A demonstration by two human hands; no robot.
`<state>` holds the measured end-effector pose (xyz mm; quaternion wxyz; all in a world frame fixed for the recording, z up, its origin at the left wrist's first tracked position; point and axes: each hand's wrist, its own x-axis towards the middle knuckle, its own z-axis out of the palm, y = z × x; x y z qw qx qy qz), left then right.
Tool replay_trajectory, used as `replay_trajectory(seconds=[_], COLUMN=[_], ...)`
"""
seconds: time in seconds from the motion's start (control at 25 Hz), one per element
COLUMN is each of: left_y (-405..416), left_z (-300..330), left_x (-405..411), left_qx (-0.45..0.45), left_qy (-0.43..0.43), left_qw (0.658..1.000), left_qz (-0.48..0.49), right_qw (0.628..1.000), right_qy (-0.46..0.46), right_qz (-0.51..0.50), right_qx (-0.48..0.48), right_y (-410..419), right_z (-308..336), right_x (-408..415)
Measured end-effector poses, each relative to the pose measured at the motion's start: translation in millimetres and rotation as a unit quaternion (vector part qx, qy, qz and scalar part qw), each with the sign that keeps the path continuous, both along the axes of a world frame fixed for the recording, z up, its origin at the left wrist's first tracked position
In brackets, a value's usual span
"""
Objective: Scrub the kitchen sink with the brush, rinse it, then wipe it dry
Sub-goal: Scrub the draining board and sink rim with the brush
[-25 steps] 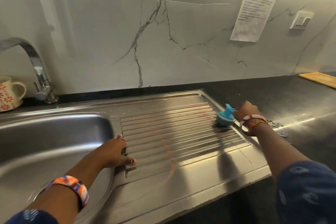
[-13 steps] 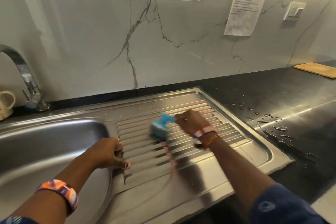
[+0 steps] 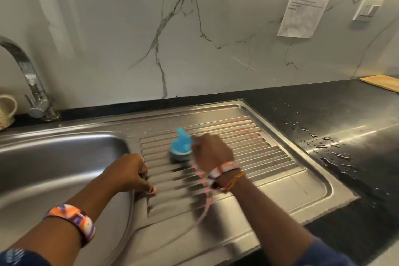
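Marble wall [image 3: 216, 28] rose behind a black counter [image 3: 323, 110], which was spotted with water right of the steel sink [image 3: 313, 181]. On the ribbed drainboard [image 3: 269, 151], near its left end, the blue brush [image 3: 181, 148] stood bristles down, blurred. The right hand [image 3: 212, 152] gripped it from the right, fingers curled round its handle. The left hand [image 3: 127, 173] rested on the ridge between basin [image 3: 54, 157] and drainboard, fingers bent over the edge, holding nothing. A tap [image 3: 28, 80] stood at the back left, a mug [image 3: 6, 110] beside it. A paper notice [image 3: 306, 0] hung on the wall near a switch [image 3: 367, 9].
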<state>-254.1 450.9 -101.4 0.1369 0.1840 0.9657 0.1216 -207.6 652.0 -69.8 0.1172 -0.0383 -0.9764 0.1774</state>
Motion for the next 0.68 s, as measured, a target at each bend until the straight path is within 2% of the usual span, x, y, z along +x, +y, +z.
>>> replay_trajectory(seconds=[0.08, 0.16, 0.24, 0.32, 0.4, 0.44, 0.52, 0.68], left_y=[-1, -4, -8, -11, -12, -12, -11, -8], left_z=[-1, -6, -13, -21, -21, -20, -19, -13], left_x=[2, 6, 10, 10, 8, 8, 7, 6], left_qx=[-0.005, 0.003, 0.028, 0.062, 0.061, 0.053, 0.041, 0.025], left_qy=[0.003, 0.009, 0.013, 0.014, 0.01, 0.008, 0.009, 0.005], left_qw=[1.0, 1.0, 0.999, 0.998, 0.998, 0.998, 0.999, 0.999], left_qz=[0.0, -0.003, 0.012, 0.016, 0.013, 0.012, 0.017, 0.024], right_qw=[0.998, 0.996, 0.993, 0.981, 0.965, 0.963, 0.975, 0.996], right_qy=[0.001, 0.013, 0.01, -0.013, -0.05, -0.062, -0.065, -0.031], right_qz=[0.055, 0.051, -0.019, -0.131, -0.234, -0.252, -0.212, 0.006], right_qx=[0.034, 0.072, 0.117, 0.146, 0.105, 0.068, 0.006, -0.088], right_y=[-36, -13, 39, 106, 155, 168, 162, 53], right_z=[3, 5, 9, 17, 29, 31, 28, -1], right_x=[4, -6, -14, -19, -17, -19, -28, -33])
